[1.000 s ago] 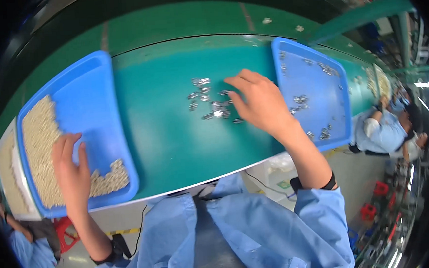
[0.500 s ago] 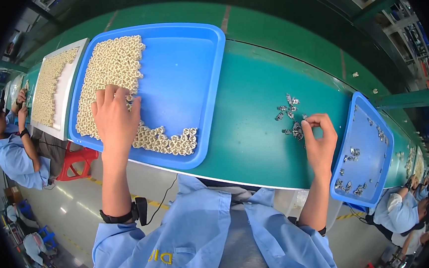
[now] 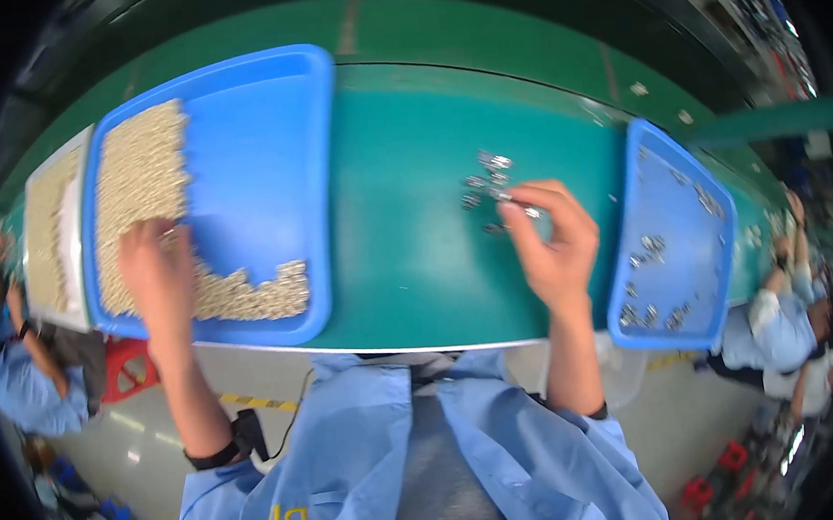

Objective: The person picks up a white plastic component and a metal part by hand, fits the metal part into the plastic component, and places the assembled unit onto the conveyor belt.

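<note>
At the near left part of a large blue tray (image 3: 255,97), my left hand (image 3: 159,278) is over rows of small beige round parts (image 3: 138,149). Its thumb and fingers are closed round one small beige part (image 3: 169,238), blurred by motion. My right hand (image 3: 560,245) pinches with thumb and forefinger at a small shiny metal piece (image 3: 503,197), on the green tabletop (image 3: 407,261). Several loose metal pieces (image 3: 493,161) lie just beyond its fingertips, and another (image 3: 532,212) shows under the forefinger.
A smaller blue tray (image 3: 620,275) with scattered metal pieces stands to the right. Left of the large tray is a white tray (image 3: 71,236) of beige parts. Co-workers in blue sit at both sides, and a red stool (image 3: 127,367) stands at the left below the table.
The whole view has shifted, so the trays appear further left. My left hand's fingers, spread over the parts before, are now drawn together on a beige part. My right hand remains at the metal pieces.
</note>
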Tool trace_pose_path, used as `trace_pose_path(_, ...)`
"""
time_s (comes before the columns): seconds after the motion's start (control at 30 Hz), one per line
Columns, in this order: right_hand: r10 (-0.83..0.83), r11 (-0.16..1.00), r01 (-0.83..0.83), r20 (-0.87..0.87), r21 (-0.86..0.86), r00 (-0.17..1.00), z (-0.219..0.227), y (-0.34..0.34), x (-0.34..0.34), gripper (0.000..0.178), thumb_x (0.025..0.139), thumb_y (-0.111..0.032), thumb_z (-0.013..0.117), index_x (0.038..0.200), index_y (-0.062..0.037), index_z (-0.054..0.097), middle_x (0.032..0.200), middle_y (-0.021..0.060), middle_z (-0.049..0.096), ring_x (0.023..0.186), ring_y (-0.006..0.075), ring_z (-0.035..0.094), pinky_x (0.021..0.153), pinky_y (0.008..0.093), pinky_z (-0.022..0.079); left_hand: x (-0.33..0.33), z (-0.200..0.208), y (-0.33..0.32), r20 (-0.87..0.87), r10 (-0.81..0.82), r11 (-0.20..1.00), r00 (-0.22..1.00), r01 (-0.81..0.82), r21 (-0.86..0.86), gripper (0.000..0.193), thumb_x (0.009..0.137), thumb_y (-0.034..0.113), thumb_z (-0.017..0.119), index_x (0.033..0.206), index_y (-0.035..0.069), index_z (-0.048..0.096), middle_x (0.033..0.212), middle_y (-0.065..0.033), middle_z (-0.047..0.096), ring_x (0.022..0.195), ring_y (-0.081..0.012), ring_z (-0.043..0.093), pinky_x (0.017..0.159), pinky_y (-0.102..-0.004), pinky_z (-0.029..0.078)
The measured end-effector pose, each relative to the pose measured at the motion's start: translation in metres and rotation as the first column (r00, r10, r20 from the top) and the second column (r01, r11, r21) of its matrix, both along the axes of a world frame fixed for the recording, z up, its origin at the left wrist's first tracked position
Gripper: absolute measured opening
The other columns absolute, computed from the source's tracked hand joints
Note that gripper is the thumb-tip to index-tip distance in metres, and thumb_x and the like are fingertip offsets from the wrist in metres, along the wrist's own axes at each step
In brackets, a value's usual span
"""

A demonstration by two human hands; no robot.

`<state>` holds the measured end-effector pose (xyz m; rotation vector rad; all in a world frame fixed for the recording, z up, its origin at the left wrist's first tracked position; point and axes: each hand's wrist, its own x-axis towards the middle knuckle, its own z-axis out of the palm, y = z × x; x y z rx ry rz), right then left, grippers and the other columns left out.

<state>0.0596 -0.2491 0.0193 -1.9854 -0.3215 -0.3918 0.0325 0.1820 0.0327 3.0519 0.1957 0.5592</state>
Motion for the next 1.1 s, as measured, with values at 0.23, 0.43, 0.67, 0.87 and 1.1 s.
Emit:
trace_pose_path(0.23, 0.088, 0.984, -0.085, -0.014, 0.155, 0.996, -0.004, 0.004, 0.001, 0.021, 0.084, 0.013, 0.076, 0.104, 0.0048, 0.075, 0.103, 0.014, 0.073, 0.092, 0.0204, 0.069, 0.079, 0.0311, 0.055, 0.004, -0.008, 0.005, -0.03, -0.022, 1.0, 0.999, 0.023, 0.013, 0.015, 0.09, 0.01, 0.072, 0.101, 0.001, 0.069, 0.1, -0.0145, 0.068, 0.096, -0.0364, 0.061, 0.086, -0.0477, 0.047)
trace_pose_path(0.43, 0.126, 0.971, -0.117, -0.03, 0.209, 0.992, -0.001, 0.012, -0.004, 0.021, 0.085, 0.013, 0.075, 0.105, 0.0062, 0.074, 0.104, 0.0158, 0.072, 0.092, 0.0211, 0.07, 0.079, 0.0314, 0.056, 0.004, 0.0, -0.006, -0.038, -0.037, 0.999, 0.999, 0.039, 0.033, 0.017, 0.093, 0.004, 0.067, 0.109, -0.002, 0.067, 0.107, -0.0154, 0.071, 0.103, -0.0322, 0.066, 0.092, -0.043, 0.051)
trace_pose_path(0.67, 0.278, 0.9, -0.278, 0.049, 0.336, 0.959, 0.012, 0.034, -0.019, 0.018, 0.086, 0.013, 0.073, 0.103, 0.0072, 0.071, 0.103, 0.0186, 0.071, 0.088, 0.0249, 0.072, 0.077, 0.0339, 0.058, -0.016, 0.021, -0.088, 0.282, -0.36, 0.488, 0.889, 0.438, -0.755, 0.028, 0.089, -0.015, 0.057, 0.114, -0.004, 0.061, 0.118, -0.0155, 0.06, 0.117, -0.0279, 0.066, 0.101, -0.0367, 0.051)
trace_pose_path(0.87, 0.314, 0.844, -0.363, 0.185, 0.395, 0.931, 0.034, 0.075, -0.038, 0.016, 0.086, 0.012, 0.072, 0.101, 0.0063, 0.07, 0.1, 0.0194, 0.071, 0.088, 0.0291, 0.074, 0.074, 0.0377, 0.059, -0.023, 0.028, -0.149, 0.499, -0.404, -0.013, 0.767, 0.54, -0.841, 0.028, 0.085, -0.017, 0.059, 0.111, -0.006, 0.062, 0.114, -0.0204, 0.059, 0.104, -0.0295, 0.069, 0.091, -0.0382, 0.056)
trace_pose_path(1.1, 0.3, 0.881, -0.419, 0.424, 0.222, 0.855, 0.052, 0.062, -0.031, 0.019, 0.085, 0.008, 0.076, 0.103, 0.0037, 0.072, 0.097, 0.0179, 0.07, 0.083, 0.0313, 0.075, 0.07, 0.0392, 0.056, -0.027, 0.029, -0.165, 0.516, -0.407, -0.297, 0.754, 0.425, -0.855, 0.025, 0.091, -0.011, 0.064, 0.116, -0.008, 0.064, 0.118, -0.023, 0.061, 0.103, -0.0278, 0.068, 0.087, -0.0368, 0.056)
